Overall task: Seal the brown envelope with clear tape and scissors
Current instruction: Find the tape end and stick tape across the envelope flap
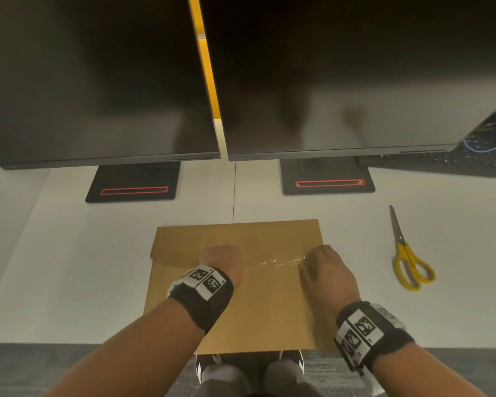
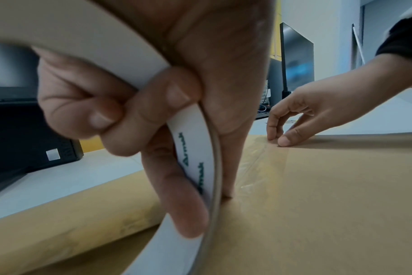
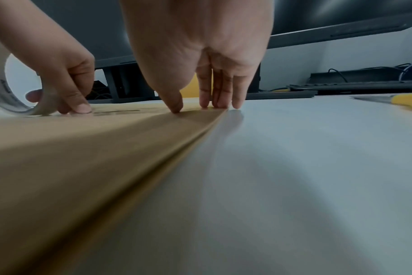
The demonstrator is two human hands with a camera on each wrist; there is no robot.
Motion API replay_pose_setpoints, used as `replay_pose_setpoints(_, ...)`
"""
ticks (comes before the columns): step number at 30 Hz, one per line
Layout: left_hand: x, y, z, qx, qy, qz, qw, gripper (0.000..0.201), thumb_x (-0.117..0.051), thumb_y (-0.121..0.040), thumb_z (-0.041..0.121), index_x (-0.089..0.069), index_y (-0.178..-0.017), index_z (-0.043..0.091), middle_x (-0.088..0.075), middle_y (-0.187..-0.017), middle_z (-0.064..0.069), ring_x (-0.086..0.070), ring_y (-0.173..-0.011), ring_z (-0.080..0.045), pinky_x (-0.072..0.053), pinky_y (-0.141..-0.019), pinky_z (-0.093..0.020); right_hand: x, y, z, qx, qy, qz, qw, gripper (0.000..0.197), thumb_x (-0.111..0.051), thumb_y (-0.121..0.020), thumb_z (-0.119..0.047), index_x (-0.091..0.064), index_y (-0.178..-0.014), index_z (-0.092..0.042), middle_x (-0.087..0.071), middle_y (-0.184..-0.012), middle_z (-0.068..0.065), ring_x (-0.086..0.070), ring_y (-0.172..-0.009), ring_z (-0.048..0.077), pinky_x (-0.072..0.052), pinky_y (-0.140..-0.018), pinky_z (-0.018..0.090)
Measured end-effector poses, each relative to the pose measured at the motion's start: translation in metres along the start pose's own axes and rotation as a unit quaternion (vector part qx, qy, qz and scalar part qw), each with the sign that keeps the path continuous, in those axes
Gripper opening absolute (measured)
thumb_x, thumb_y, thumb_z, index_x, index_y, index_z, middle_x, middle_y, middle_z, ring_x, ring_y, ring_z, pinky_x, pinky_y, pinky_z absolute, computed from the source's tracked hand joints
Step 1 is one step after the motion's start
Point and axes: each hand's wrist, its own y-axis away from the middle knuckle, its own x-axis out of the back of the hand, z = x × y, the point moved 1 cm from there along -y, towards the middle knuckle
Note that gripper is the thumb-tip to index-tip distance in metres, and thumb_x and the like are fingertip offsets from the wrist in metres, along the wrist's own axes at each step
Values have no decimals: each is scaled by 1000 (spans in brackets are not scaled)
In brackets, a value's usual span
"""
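A brown envelope (image 1: 258, 310) lies flat on the white desk (image 1: 69, 267) with its flap folded down. My left hand (image 1: 221, 257) grips the clear tape roll (image 2: 193, 158), fingers curled through its white core, and holds it standing on the flap's left part. A strip of clear tape (image 1: 272, 263) runs from the roll to the right along the flap edge. My right hand (image 1: 324, 267) presses the strip's end down near the envelope's right edge with thumb and straight fingertips (image 3: 215, 104). Yellow-handled scissors (image 1: 410, 253) lie shut on the desk to the right, apart from both hands.
Two dark monitors on black stands (image 1: 132, 181) rise at the back of the desk. A black keyboard (image 1: 441, 164) and blue cables sit at the far right. The desk's front edge runs just below the envelope, which overhangs it slightly.
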Motion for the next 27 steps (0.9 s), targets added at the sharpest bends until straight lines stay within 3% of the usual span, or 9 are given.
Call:
replay_pose_setpoints(3, 0, 9, 0, -1, -7, 19, 1000, 16, -51, -94, 25, -64, -92, 16, -56, -75, 3, -56, -71, -17, -44, -63, -28, 1, -2, -3, 7, 37, -13, 999, 37, -46, -95, -39, -53, -120, -14, -51, -122, 2, -53, -109, 19, -49, -81, 29)
replay_pose_setpoints(6, 2, 19, -3, -3, 8, 23, 1000, 17, -48, -94, 26, -62, -91, 16, -47, -66, 4, -53, -70, -17, -43, -62, -28, 4, -7, -9, 22, 94, -33, 995, 39, -41, -94, -45, -53, -120, -17, -52, -120, 4, -53, -104, 22, -48, -83, 33)
replay_pose_setpoints(8, 4, 24, -7, -15, 25, 21, 999, 19, -47, -94, 27, -62, -92, 14, -57, -75, 3, -54, -73, -18, -43, -65, -28, 6, -11, -12, 39, 132, -44, 989, 38, -39, -95, -41, -50, -124, -19, -50, -125, 6, -51, -109, 25, -44, -90, 36)
replay_pose_setpoints(10, 4, 27, -12, -27, 49, 14, 998, 23, -44, -94, 26, -63, -99, 13, -66, -96, -2, -59, -82, -20, -43, -70, -28, 3, -13, -17, 72, 146, -50, 985, 34, -40, -96, -29, -50, -127, -21, -47, -129, 6, -48, -116, 26, -36, -97, 38)
replay_pose_setpoints(13, -1, 32, -21, -23, 117, 12, 993, 32, -43, -95, 34, -56, -116, 13, -63, -113, -4, -60, -101, -23, -43, -78, -29, -8, -12, -27, 180, 130, -86, 971, 38, -47, -93, -18, -49, -130, -25, -46, -133, 8, -46, -123, 30, -33, -103, 41)
replay_pose_setpoints(16, -4, 39, -32, -19, 173, 20, 985, 45, -52, -88, 46, -46, -120, 15, -60, -113, -3, -58, -100, -22, -42, -78, -30, -17, -8, -39, 245, 123, -139, 952, 54, -42, -96, -14, -29, -145, -35, -35, -147, 11, -33, -134, 36, -28, -108, 47)
replay_pose_setpoints(19, -6, 42, -45, -18, 208, 22, 978, 41, -58, -84, 50, -54, -109, 17, -60, -110, 0, -55, -94, -18, -40, -74, -29, -16, -6, -49, 263, 162, -160, 938, 63, -34, -100, -22, 0, -144, -51, -20, -153, 9, -20, -138, 37, -21, -111, 49)
replay_pose_setpoints(24, -9, 44, -52, -47, 223, 41, 973, 31, -59, -85, 42, -58, -108, 21, -60, -108, 2, -56, -97, -17, -40, -75, -27, -16, -7, -67, 255, 210, -193, 924, 65, -33, -100, -19, 2, -143, -54, -20, -149, 11, -20, -136, 40, -25, -110, 54)
replay_pose_setpoints(27, -9, 44, -49, -67, 203, 68, 975, 28, -59, -85, 38, -61, -107, 20, -62, -108, 2, -57, -99, -18, -43, -80, -29, -16, -10, -74, 271, 228, -185, 917, 62, -37, -98, -20, -7, -147, -45, -23, -147, 14, -20, -137, 37, -20, -113, 53)
